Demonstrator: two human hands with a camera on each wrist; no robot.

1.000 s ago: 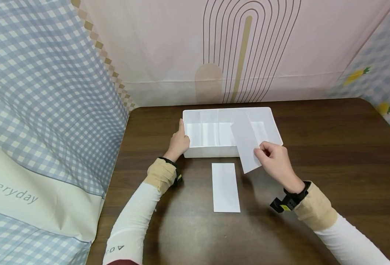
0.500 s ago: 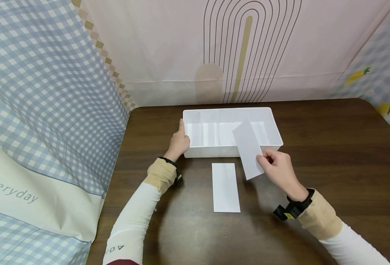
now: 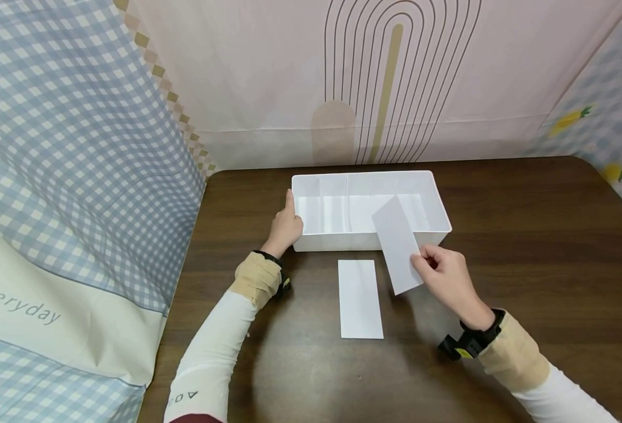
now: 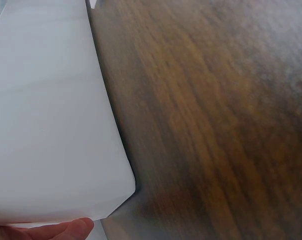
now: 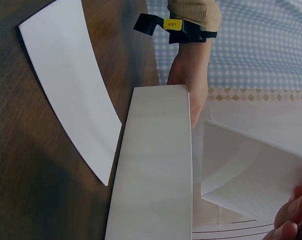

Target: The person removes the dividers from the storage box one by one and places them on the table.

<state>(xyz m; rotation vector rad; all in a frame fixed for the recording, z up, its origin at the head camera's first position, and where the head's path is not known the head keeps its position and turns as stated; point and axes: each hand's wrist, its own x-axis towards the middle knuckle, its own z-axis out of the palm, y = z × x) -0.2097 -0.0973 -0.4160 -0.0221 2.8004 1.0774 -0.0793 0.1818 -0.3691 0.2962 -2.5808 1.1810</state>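
Observation:
A long white open-topped box (image 3: pixel 337 242) with ridges across its inside stands near the table's far edge. My left hand (image 3: pixel 284 226) lies against its left end, index finger straight along the side; its fingertips (image 4: pixel 81 227) show at the box's edge in the left wrist view. My right hand (image 3: pixel 443 273) pinches a thin white rectangular panel (image 3: pixel 397 247) by its right long edge. The panel is raised and tilted, its upper part overlapping the box's right half in the head view. A second white panel (image 3: pixel 360 299) lies flat on the table in front of the box.
The brown wooden table (image 3: pixel 527 252) extends to both sides and in front of the box. A pale patterned cloth (image 3: pixel 258 88) hangs behind it, and a blue checked cloth (image 3: pixel 78 117) hangs along the left side.
My right hand has drawn the pinched panel toward me and slightly right, so less of it overlaps the box. My left hand, the box and the panel on the table have stayed put.

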